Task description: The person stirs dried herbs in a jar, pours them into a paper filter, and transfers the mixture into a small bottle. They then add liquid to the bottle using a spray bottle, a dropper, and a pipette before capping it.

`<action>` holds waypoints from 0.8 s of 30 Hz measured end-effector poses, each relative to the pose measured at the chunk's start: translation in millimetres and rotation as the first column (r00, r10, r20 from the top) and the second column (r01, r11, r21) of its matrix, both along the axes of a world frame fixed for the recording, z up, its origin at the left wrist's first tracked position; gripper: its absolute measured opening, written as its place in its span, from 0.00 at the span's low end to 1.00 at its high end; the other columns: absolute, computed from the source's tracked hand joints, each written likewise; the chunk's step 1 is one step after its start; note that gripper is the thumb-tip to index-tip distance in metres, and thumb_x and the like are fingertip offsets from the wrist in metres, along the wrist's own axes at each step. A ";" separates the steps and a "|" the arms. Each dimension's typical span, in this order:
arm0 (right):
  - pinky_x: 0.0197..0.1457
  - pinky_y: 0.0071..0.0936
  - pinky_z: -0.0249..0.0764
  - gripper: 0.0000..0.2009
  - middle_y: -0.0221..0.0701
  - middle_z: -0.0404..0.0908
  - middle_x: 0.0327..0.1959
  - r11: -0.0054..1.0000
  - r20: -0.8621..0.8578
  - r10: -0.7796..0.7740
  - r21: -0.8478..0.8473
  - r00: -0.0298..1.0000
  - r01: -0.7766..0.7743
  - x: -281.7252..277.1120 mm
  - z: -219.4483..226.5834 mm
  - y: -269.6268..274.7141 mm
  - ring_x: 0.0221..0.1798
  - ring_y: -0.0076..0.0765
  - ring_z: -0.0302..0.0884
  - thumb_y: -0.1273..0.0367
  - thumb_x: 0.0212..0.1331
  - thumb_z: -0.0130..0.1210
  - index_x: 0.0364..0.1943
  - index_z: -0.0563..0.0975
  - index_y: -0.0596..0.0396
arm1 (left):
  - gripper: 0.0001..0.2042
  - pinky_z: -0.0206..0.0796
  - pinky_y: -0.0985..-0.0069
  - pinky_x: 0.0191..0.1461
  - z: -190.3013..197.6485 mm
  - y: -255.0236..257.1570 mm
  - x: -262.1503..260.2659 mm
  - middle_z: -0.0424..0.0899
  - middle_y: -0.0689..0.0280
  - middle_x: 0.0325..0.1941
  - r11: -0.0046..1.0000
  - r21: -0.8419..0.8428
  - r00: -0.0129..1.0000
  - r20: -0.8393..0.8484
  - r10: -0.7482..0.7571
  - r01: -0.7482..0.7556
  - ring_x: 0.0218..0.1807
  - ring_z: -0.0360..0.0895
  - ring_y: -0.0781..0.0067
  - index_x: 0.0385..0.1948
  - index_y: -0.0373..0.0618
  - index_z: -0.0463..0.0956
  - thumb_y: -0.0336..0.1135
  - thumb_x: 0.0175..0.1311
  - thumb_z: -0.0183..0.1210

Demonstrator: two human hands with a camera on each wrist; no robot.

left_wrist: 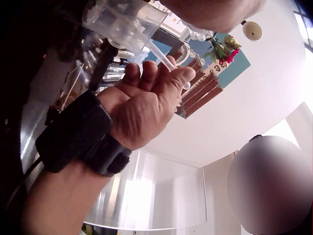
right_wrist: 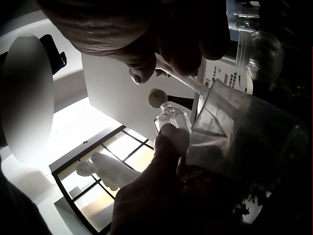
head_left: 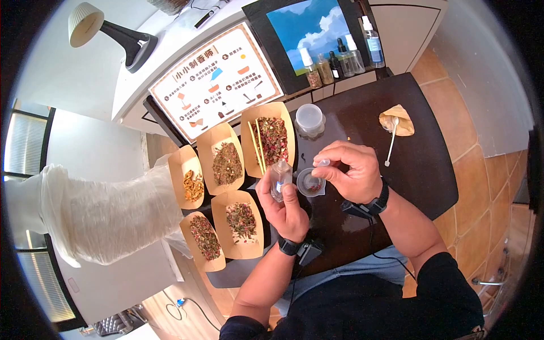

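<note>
In the head view, my left hand (head_left: 286,207) grips a small clear glass bottle (head_left: 280,180) with its fingers and thumb round it. The bottle's uncapped neck (right_wrist: 166,105) shows in the right wrist view. My right hand (head_left: 354,170) pinches a thin translucent stick (left_wrist: 161,55) between thumb and fingers. The stick slants down into a clear plastic cup (head_left: 310,182), which stands on the table between the hands. A few reddish bits lie in the cup. One rounded end of the stick (left_wrist: 187,85) shows past the thumb in the left wrist view.
Several paper trays of dried flowers and herbs (head_left: 226,164) stand left of the bottle, one with yellow sticks (head_left: 258,147). A lidded jar (head_left: 310,120) is behind the cup. A paper piece (head_left: 396,120) with a white stick lies right. Several bottles (head_left: 334,65) line the back.
</note>
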State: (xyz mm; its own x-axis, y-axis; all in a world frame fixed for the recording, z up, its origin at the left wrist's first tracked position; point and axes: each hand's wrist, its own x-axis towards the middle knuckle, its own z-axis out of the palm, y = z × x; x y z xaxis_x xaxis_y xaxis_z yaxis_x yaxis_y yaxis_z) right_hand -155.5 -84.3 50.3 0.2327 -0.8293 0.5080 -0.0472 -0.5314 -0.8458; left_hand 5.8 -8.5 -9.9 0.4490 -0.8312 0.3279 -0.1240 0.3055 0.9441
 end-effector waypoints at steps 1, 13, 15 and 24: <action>0.33 0.22 0.77 0.09 0.35 0.87 0.32 1.000 -0.004 0.014 -0.021 1.000 -0.014 -0.4 -1.1 -1.0 0.31 0.25 0.84 0.73 0.56 0.72 0.37 0.83 0.61 | 0.22 0.71 0.77 0.52 -0.2 -0.1 0.5 0.75 0.61 0.60 1.000 -0.002 0.999 0.032 0.006 -0.006 0.49 0.75 0.76 0.69 0.36 0.62 0.30 0.78 0.54; 0.32 0.22 0.76 0.08 0.35 0.85 0.32 0.999 0.036 0.036 -0.010 0.999 -0.036 -0.2 -3.7 -2.8 0.30 0.25 0.82 0.74 0.58 0.71 0.35 0.82 0.61 | 0.24 0.70 0.78 0.54 -3.1 1.0 1.1 0.75 0.59 0.63 1.000 -0.014 1.000 -0.010 -0.013 0.013 0.50 0.74 0.77 0.70 0.35 0.61 0.27 0.75 0.56; 0.32 0.21 0.76 0.08 0.35 0.86 0.32 1.000 0.016 0.027 0.005 0.999 -0.027 -1.4 0.3 -1.5 0.30 0.24 0.82 0.74 0.58 0.71 0.36 0.82 0.61 | 0.24 0.70 0.77 0.56 -1.7 1.4 0.9 0.75 0.59 0.63 1.000 -0.011 1.000 -0.012 -0.014 0.014 0.52 0.75 0.76 0.70 0.35 0.61 0.27 0.75 0.56; 0.31 0.19 0.77 0.10 0.33 0.86 0.33 0.992 0.155 -0.006 0.126 0.988 -0.014 -1.3 -3.8 1.2 0.30 0.20 0.82 0.73 0.59 0.71 0.40 0.82 0.63 | 0.23 0.69 0.75 0.62 -0.2 1.2 -1.2 0.73 0.59 0.64 1.000 -0.029 1.000 -0.003 -0.006 0.006 0.59 0.74 0.72 0.69 0.34 0.62 0.28 0.76 0.56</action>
